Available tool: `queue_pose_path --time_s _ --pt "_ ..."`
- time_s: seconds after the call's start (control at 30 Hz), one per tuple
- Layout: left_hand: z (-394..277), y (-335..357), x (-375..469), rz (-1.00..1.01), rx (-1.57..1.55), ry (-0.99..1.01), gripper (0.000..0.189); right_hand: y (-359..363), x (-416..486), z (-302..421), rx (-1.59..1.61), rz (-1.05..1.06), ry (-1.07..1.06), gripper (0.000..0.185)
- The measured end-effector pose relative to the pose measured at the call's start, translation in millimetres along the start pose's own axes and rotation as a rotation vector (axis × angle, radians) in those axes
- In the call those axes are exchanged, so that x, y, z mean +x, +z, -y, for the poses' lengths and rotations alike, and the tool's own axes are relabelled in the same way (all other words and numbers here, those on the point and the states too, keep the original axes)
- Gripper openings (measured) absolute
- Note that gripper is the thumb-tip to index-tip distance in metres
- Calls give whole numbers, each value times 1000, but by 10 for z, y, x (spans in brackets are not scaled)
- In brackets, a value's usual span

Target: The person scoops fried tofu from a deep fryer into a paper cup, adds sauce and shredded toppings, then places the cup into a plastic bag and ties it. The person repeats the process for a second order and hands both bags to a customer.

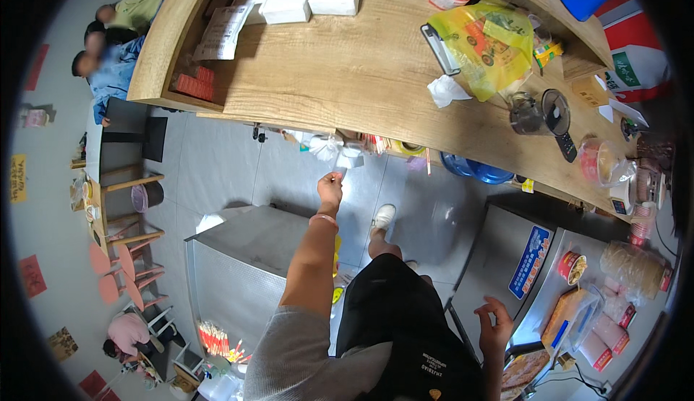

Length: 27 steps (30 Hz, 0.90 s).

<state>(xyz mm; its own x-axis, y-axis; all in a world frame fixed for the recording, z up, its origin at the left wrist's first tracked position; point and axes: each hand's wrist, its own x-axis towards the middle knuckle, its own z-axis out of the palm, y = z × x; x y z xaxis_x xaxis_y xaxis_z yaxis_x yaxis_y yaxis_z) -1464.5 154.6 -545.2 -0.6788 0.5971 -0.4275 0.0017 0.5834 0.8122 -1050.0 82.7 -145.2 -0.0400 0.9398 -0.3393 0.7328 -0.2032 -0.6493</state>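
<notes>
My left hand [329, 189] reaches forward over the tiled floor, thumb and fingertips pinched together. They seem to grip the near end of a whitish plastic bag [347, 156]. More white bags [324, 147] bunch on a shelf just under the front edge of the wooden counter [325, 70]. Back by my right side, my right hand [494, 319] hangs with curled fingers apart and nothing in them. It is nearest to a steel cabinet [490, 254] with a blue sign and a worktop bearing a red paper tub of food [572, 267].
A yellow plastic bag [482, 49], a crumpled tissue [447, 91] and a blender jug [528, 114] sit on the counter. Blue water bottles [477, 169] are beneath it. A steel-topped unit [244, 276] stands at my left. Several people sit at tables farther left.
</notes>
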Motion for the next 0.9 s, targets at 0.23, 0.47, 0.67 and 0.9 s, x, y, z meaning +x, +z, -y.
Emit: queue_pose_path --time_s 0.23,0.47,0.67,0.9 --pt "26 -215 -169 55 -479 -106 16 52 47 101 -149 157 -102 37" --pt "-167 -511 -666 81 588 391 28 133 73 -73 -145 216 -14 22" --pt "-1049 -396 -2427 610 538 868 17 821 370 -327 373 427 20 64" --pt "-2213 47 -3304 947 204 1011 21 884 402 -571 872 -37 313 14"
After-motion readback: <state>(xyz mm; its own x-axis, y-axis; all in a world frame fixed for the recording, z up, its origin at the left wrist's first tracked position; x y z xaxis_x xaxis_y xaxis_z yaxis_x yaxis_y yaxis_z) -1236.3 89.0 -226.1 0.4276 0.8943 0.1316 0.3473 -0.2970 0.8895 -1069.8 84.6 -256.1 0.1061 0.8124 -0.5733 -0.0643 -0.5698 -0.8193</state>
